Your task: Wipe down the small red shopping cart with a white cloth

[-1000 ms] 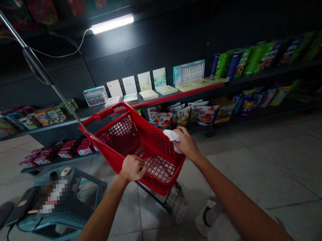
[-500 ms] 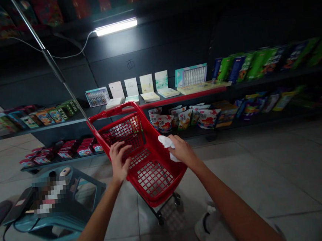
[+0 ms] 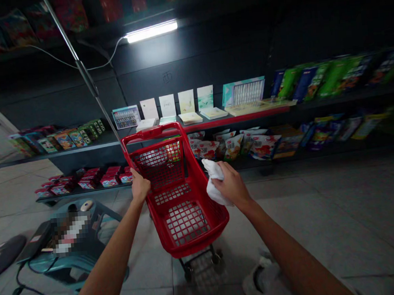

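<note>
**Q: What fills the view?**
A: Dark store shelving (image 3: 64, 151) runs across the scene above a tiled floor (image 3: 301, 212), lit by a fluorescent tube (image 3: 151, 31). Its shelves carry snack packets (image 3: 210, 148), red boxes (image 3: 109, 180) and upright cards (image 3: 186, 102).

**Q: Where is the main object?**
A: A red wheeled shopping basket (image 3: 208, 230) stands on the floor at centre, directly ahead of the person, with a thin metal pole (image 3: 82, 70) rising from its far left corner. Its mesh base shows no item lying on it. A teal plastic stool (image 3: 101, 214) stands just left of it.

**Q: What does each grip do?**
A: The left hand (image 3: 140, 186) rests on the basket's left rim, its fingers (image 3: 135, 174) bent down at the rim; how tightly they close cannot be told. The right hand (image 3: 232, 185) is curled closed around a bunched white cloth (image 3: 213, 182), just above the basket's right wall.

**Q: What is hard to make out?**
A: The cloth's folds are partly hidden by the right hand, and whether it touches the basket cannot be told. An object on the stool is pixelated (image 3: 70, 230). A pale shape at the lower right edge (image 3: 262, 283) is dim and cut off.
</note>
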Motion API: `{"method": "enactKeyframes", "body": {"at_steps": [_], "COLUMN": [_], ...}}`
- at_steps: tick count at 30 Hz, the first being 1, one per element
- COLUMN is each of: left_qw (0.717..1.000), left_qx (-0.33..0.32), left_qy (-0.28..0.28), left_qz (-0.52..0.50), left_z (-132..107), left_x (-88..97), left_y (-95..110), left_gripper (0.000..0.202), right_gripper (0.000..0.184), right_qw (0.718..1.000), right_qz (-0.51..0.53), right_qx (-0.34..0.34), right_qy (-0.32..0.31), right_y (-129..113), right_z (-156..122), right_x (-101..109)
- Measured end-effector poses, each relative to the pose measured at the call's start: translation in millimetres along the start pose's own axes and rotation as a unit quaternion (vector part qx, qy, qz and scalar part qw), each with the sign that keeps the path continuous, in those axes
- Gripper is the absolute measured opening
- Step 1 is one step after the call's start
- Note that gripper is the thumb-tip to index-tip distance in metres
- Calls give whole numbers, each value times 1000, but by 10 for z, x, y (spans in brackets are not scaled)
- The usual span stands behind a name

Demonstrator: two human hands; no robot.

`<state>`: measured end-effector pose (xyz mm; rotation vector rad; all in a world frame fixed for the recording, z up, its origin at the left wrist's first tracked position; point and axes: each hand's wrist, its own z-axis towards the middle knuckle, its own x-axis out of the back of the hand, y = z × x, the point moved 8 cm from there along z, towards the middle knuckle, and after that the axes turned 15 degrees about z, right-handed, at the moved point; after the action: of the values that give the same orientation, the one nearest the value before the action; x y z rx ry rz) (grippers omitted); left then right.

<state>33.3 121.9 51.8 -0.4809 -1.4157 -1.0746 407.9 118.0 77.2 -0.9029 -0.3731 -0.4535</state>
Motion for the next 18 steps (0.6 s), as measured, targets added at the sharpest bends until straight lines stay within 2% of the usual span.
{"method": "enactKeyframes", "body": {"at_steps": [4,10,18], "left_qw": [1000,999,999], "left_qx": [-8,-23,-41], "left_qy": [-15,-21,-24], "left_qz": [-2,-10,-20], "left_z": [60,11,-130], "left_x": [-29,-47,-8], "left_y": [3,73,233], "left_gripper": [99,97,92], "right_gripper": [43,40,35], "right_qw": [996,997,997], "right_qz": [59,59,65], "right_qx": [46,44,32], "right_qy": [43,16,8], "right_y": [-64,-103,-13], "right_z": [-6,-37,-40], "right_x": [75,-32,-96]}}
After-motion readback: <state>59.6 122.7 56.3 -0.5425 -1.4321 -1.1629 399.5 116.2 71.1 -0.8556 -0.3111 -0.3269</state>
